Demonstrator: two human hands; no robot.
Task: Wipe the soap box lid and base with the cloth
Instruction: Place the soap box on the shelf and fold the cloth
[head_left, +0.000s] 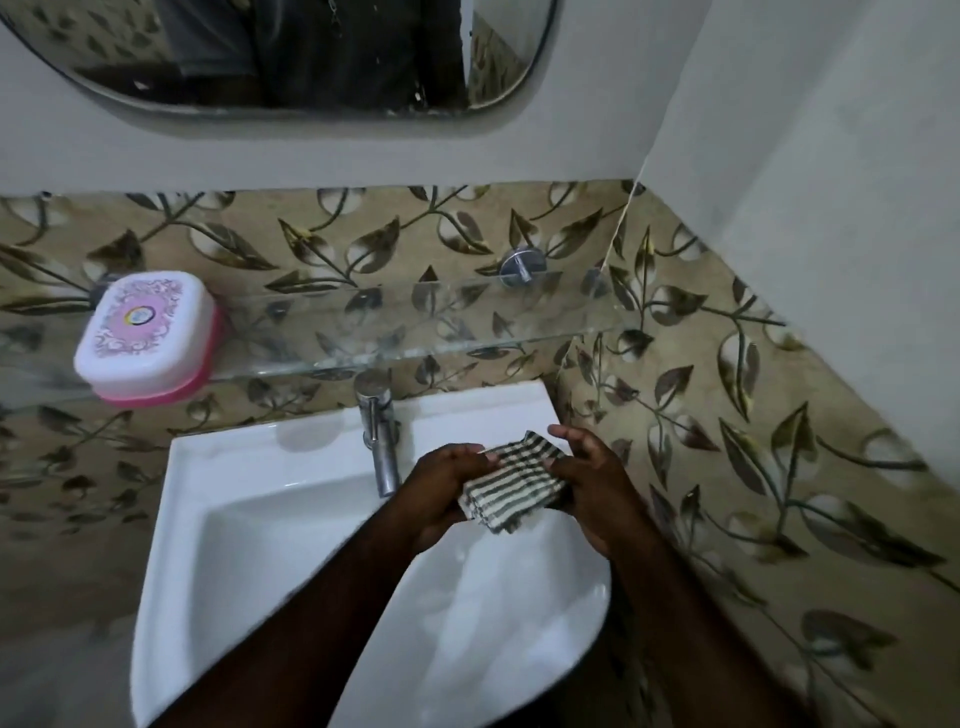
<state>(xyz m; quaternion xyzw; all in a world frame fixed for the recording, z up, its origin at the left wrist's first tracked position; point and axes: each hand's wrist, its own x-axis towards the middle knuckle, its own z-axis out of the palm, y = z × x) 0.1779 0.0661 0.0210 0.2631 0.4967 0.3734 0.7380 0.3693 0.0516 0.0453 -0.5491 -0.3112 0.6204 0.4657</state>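
Over the basin (218, 499), folded cloth (511, 486) in both hands' closed grip.

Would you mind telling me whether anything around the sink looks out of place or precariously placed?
The soap box sits at the front edge of the glass shelf, its pink base appearing to overhang slightly, so it looks easy to knock off. Its lid is on. Otherwise nothing stands out: both hands hold the striped cloth over the sink.
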